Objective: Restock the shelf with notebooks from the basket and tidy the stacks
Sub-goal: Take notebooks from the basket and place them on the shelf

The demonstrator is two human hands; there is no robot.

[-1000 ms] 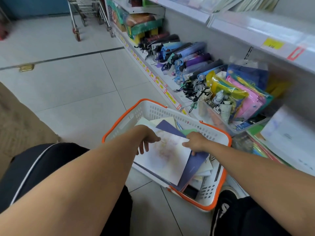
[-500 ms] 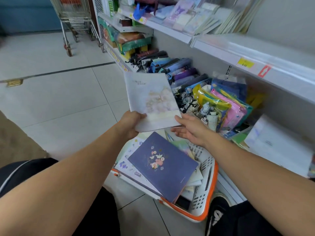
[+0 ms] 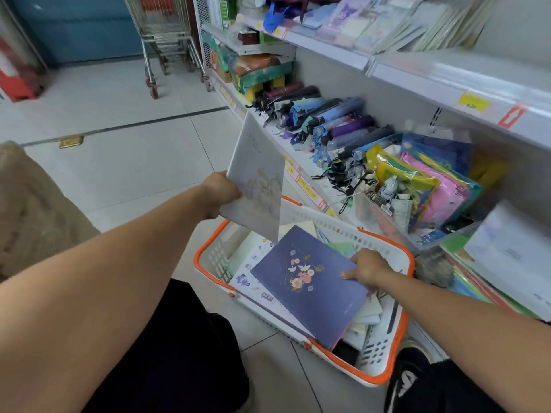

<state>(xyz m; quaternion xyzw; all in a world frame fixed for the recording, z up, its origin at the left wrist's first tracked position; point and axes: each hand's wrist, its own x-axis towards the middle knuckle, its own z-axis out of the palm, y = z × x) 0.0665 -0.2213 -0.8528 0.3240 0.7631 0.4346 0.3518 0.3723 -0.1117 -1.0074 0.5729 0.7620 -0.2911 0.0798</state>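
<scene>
Restocking barely begun: left hand (image 3: pixel 219 193) grips a pale notebook (image 3: pixel 256 180) aloft; right hand (image 3: pixel 368 268) pinches a purple notebook (image 3: pixel 307 284) in the full basket (image 3: pixel 399 341).

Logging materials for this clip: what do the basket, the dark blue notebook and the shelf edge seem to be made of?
Basket: moulded plastic by the look, white perforated walls with an orange rim, slightly glossy.
Dark blue notebook: paper or thin card cover, matte, with a printed flower motif; it lies flat with sharp corners.
Shelf edge: probably painted metal with a plastic price strip, smooth and pale grey; blur leaves this open.
</scene>
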